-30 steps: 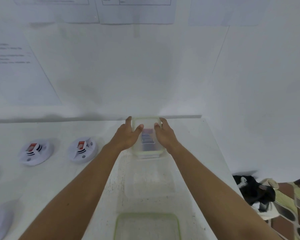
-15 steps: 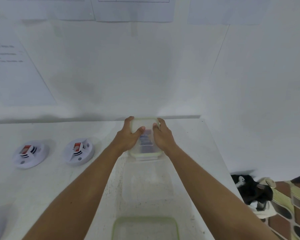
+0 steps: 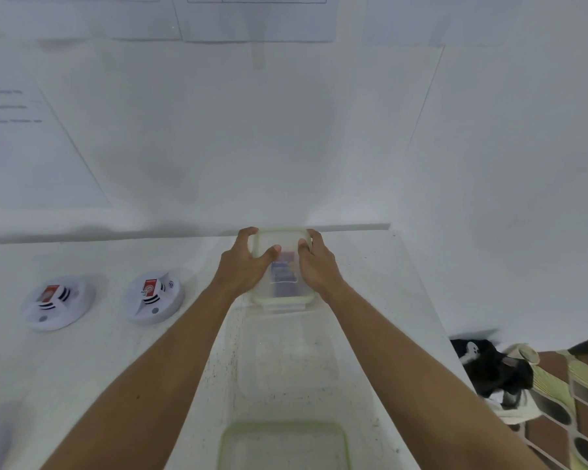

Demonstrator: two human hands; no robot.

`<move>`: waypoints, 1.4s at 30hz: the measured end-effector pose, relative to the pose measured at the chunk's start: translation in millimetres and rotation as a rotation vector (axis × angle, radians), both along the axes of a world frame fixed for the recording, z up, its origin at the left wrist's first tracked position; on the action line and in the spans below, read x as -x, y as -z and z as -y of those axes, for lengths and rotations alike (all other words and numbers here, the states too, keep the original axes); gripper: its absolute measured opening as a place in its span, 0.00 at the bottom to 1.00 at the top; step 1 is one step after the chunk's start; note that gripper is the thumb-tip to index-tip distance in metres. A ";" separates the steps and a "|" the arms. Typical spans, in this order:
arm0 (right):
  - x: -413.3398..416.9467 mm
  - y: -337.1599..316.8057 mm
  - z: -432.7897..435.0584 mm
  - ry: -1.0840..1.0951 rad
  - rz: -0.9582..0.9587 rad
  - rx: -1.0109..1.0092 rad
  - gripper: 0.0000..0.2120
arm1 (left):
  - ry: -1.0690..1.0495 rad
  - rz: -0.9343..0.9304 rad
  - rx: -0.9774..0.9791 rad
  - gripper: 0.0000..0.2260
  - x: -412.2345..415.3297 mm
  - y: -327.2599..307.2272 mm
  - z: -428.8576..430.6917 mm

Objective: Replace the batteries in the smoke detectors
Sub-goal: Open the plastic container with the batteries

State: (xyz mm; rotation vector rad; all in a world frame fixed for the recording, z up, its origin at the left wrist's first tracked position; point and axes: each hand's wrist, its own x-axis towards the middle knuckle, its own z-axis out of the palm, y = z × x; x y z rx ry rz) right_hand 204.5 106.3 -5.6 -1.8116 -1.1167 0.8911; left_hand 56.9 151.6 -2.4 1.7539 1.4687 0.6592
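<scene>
While left hand (image 3: 241,269) and right hand (image 3: 319,269) curl round the lidded battery box (image 3: 287,290), I reckon I'm fetching cells (image 3: 283,272); next needs the lid (image 3: 283,239) pried off.

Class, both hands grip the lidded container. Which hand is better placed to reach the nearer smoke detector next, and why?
Left, probably. The left hand grips the container on its left side, and the nearer smoke detector lies further left on the table; the right hand would have to reach across.

Bare left forearm (image 3: 170,361), bare right forearm (image 3: 408,351), bare left hand (image 3: 243,268), bare right hand (image 3: 319,269)
</scene>
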 end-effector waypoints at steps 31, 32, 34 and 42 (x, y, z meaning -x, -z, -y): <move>-31.2 -4.3 31.4 0.085 -0.084 0.112 0.21 | -0.198 -0.274 -0.048 0.39 14.5 -7.3 17.9; -30.4 -3.5 30.4 0.092 -0.062 0.091 0.22 | -0.193 -0.286 -0.041 0.40 17.7 -6.5 19.1; -26.7 -3.7 30.0 0.077 -0.026 0.066 0.22 | -0.174 -0.299 -0.042 0.41 22.0 -6.7 22.8; -19.6 -2.7 29.1 -0.132 0.033 0.124 0.25 | 0.067 -0.219 -0.010 0.35 24.1 -8.7 20.0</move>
